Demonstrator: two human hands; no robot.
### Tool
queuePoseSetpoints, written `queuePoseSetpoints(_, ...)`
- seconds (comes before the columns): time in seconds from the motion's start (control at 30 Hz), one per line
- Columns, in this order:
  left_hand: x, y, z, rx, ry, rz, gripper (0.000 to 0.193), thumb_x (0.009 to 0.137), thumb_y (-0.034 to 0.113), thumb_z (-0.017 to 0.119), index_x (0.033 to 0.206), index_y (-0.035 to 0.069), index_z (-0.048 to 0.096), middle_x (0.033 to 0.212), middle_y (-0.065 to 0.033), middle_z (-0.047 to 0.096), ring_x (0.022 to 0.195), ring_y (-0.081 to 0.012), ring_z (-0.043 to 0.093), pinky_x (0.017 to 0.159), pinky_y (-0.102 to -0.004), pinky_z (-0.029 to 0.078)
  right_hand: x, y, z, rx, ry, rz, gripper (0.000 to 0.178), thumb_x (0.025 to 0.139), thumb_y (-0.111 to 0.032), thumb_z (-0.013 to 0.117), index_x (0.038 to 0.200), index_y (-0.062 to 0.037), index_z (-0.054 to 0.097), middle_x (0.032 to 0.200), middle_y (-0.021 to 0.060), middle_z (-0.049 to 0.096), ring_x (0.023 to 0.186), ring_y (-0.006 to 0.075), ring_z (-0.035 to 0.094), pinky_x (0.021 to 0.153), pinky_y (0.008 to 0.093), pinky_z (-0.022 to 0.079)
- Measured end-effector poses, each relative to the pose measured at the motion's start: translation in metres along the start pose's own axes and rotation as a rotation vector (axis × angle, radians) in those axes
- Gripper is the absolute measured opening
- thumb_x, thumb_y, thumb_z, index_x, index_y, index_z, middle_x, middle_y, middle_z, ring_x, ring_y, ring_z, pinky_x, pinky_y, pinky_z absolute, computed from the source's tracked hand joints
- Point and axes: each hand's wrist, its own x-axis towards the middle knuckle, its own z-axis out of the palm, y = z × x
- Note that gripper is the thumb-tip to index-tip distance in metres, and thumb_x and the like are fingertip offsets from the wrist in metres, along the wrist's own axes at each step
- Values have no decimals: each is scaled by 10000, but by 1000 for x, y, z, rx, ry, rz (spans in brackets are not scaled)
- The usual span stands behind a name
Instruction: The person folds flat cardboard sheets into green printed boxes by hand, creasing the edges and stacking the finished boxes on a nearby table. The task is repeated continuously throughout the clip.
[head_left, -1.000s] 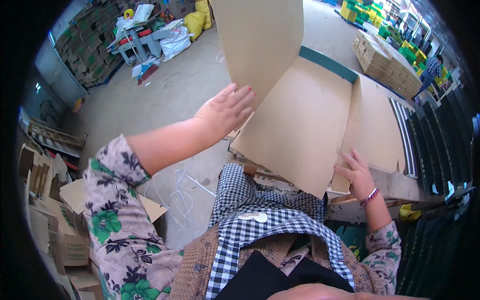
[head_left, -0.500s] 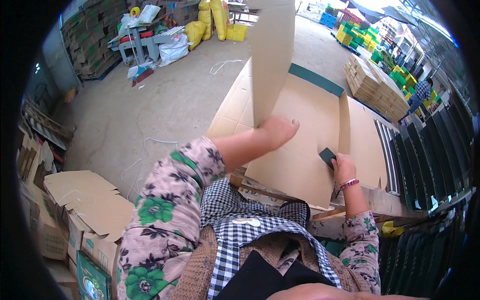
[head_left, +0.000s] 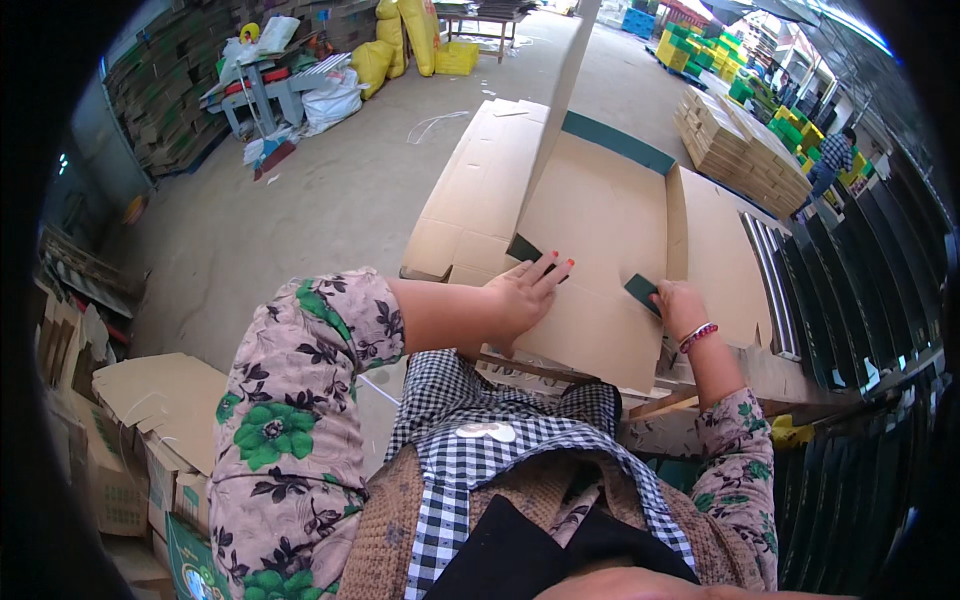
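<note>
Both hands (head_left: 600, 300) now down on cardboard (head_left: 600, 220)

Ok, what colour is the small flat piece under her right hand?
Dark green; the small flat piece lies on the brown cardboard sheet at the right hand, head view.

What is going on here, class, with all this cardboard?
A person in floral sleeves works over a stack of flat brown cardboard sheets on a bench. The left hand presses flat on the top sheet, beside an upright cardboard flap. The right hand holds a small dark green rectangular block against the sheet. More stacked cardboard lies on the concrete floor beyond.
</note>
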Motion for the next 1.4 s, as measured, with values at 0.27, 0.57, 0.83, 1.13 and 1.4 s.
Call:
queuePoseSetpoints(0.27,53,-56,-41,-620,-167,-40,466,923,427,529,878,-16,667,860,-247,646,788,-376,620,714,-453,478,-47,19,-5,684,-110,-94,348,933,-302,555,1136,-21,588,781,114,624,749,287,601,679,394,480)
queuePoseSetpoints(0.57,127,-90,-16,-391,-194,-383,754,767,694,587,1021,-9,682,1009,-224,664,962,-363,627,880,-403,464,-27,-10,2,539,203,565,464,874,-304,639,1231,-23,542,929,129,653,864,293,626,784,361,501)
queuePoseSetpoints(0.83,65,-7,19,-342,346,-215,322,738,238,744,999,72,655,1017,-140,638,922,-336,609,818,-428,477,-56,-43,-10,226,136,-65,404,783,-242,712,1148,-118,594,1109,143,606,1034,325,581,869,412,471)
queuePoseSetpoints(1.13,81,-54,20,-480,-414,-94,255,666,142,784,884,64,678,843,-174,656,805,-350,628,718,-427,494,-29,-57,-4,377,-486,-116,163,697,-140,715,809,-26,680,749,219,643,735,371,644,676,429,525)
queuePoseSetpoints(1.4,-2,-158,32,32,563,-409,497,781,152,695,1243,43,549,1289,-188,524,1162,-348,502,991,-423,393,-50,-104,-58,355,561,-279,491,827,-308,664,1196,0,563,1146,186,610,1083,314,586,943,403,449)
